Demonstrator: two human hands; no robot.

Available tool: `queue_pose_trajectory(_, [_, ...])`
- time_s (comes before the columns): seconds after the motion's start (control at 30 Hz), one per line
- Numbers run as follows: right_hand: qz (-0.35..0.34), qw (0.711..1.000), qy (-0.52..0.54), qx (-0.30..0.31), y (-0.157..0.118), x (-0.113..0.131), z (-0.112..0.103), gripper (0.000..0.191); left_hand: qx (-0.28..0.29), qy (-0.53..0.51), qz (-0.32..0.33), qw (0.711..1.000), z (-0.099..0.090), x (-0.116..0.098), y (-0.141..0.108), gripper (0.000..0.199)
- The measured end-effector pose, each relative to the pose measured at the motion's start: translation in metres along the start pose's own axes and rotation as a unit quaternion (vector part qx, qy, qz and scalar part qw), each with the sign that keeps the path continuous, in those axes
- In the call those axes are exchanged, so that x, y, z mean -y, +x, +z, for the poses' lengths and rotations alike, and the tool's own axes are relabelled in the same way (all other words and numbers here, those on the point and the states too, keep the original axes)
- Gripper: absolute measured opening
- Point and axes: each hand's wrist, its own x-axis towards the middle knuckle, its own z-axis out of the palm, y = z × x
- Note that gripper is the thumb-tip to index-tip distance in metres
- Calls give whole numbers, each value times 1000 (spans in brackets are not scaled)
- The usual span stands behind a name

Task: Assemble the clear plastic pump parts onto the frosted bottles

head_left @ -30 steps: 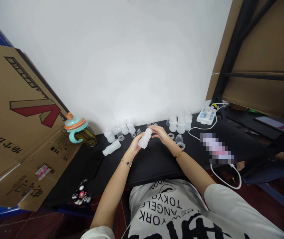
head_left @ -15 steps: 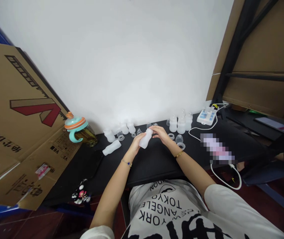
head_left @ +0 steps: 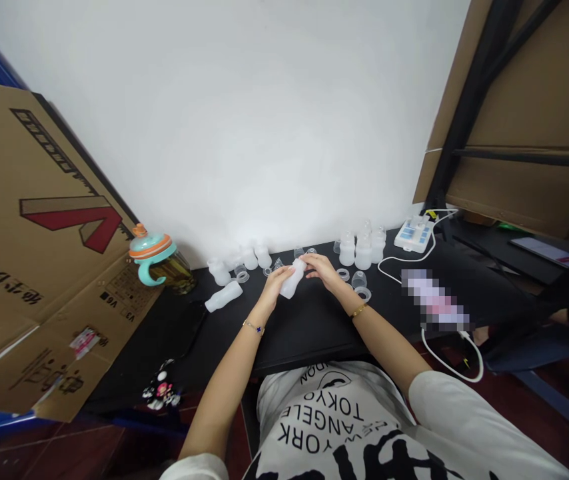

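The left hand (head_left: pixel 275 288) is gripping a plastic bottle (head_left: pixel 291 283) firmly; the right hand (head_left: pixel 323 270) is touching its top, grip unclear.

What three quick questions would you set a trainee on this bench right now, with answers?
1. Which hand, left or right, wears the gold bangle?
2. True or false: the hands hold a frosted plastic bottle above the black table.
3. What stands at the table's left end: A) a stapler, B) a teal-handled sippy cup, C) a kettle?

Key: 1. The right hand. 2. True. 3. B.
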Motion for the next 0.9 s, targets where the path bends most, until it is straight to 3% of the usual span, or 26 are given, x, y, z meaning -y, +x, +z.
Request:
queue_pose_trajectory(0.5, [5, 1000, -14, -4, 4, -5, -1, 12, -10, 33, 19, 999, 1, 2, 2, 47])
queue_pose_trajectory(0.9, [7, 1000, -28, -11, 8, -9, -2, 13, -26, 126, 94, 987, 2, 5, 0, 45])
